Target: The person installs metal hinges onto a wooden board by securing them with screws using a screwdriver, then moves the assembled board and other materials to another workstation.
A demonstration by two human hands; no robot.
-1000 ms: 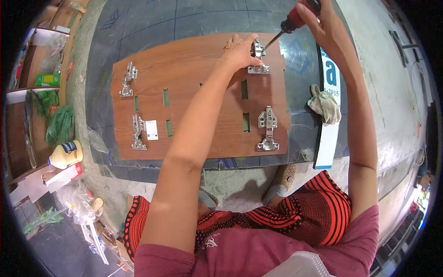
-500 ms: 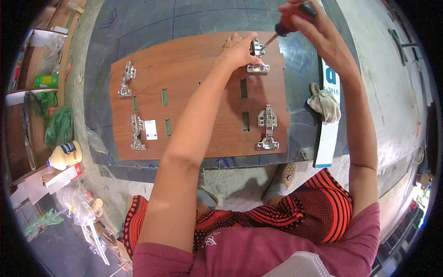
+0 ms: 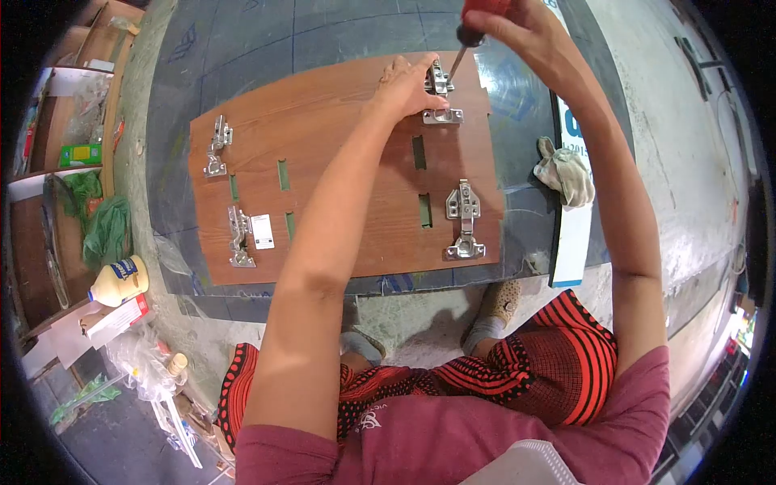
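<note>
My right hand (image 3: 529, 32), at the top edge of the view, is closed around a screwdriver (image 3: 470, 34) with a red and black handle. Its shaft slants down to a metal cabinet hinge (image 3: 443, 115) at the far right of a brown wooden board (image 3: 323, 105). Thumb and fingers of my left hand (image 3: 402, 90) pinch that hinge against the board and cover part of it. Another hinge (image 3: 465, 222) lies at the near right. On the board's left side are two more, an upper hinge (image 3: 217, 147) and a lower hinge (image 3: 238, 240).
The board has several slots and a white label (image 3: 263, 232). It lies on a dark sheet (image 3: 242, 36). At right, a cloth glove (image 3: 566, 174) rests on a white strip (image 3: 572, 242). Shelving on the left holds green bags (image 3: 107, 230) and a yellowish bottle (image 3: 120, 280).
The right hand and screwdriver have shifted left and upward, with the handle now partly out of view. The left hand stays on the same hinge. The whole view has moved slightly.
</note>
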